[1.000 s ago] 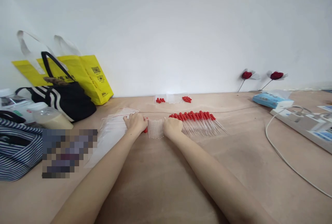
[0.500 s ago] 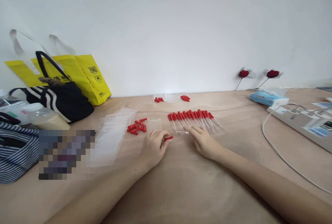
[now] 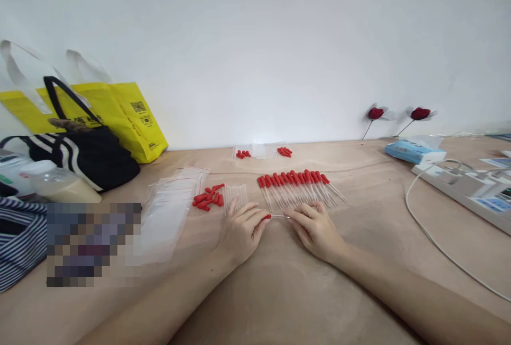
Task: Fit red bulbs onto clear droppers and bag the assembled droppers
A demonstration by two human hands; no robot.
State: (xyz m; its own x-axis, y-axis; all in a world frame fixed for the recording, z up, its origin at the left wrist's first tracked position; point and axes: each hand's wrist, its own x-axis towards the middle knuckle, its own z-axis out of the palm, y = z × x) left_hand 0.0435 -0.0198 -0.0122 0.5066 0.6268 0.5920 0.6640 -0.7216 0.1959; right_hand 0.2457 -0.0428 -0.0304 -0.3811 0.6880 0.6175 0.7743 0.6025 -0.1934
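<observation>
My left hand [image 3: 244, 229] pinches a red rubber dropper bulb [image 3: 268, 216] between thumb and fingers. In my right hand [image 3: 313, 227] is one end of a thin clear dropper tube [image 3: 280, 216]. The tube lies level between both hands, its left end meeting the bulb; how far it sits inside, I cannot tell. Just beyond my hands, a row of droppers with red bulbs [image 3: 294, 177] lies on the table. Loose red bulbs [image 3: 208, 197] form a heap to the left, beside several bare clear tubes [image 3: 235, 194].
Clear zip bags [image 3: 170, 217] lie at the left. More red bulbs [image 3: 285, 152] rest near the wall. A black bag [image 3: 99, 158] and yellow bag [image 3: 136, 116] stand back left. Tissue pack [image 3: 415, 150], power strip [image 3: 463, 188] and white cable [image 3: 415, 244] occupy the right.
My right hand has brought the tube up off the row, toward me. The bulb in my left hand now meets the tube's end; before, they were apart. The view has shifted slightly.
</observation>
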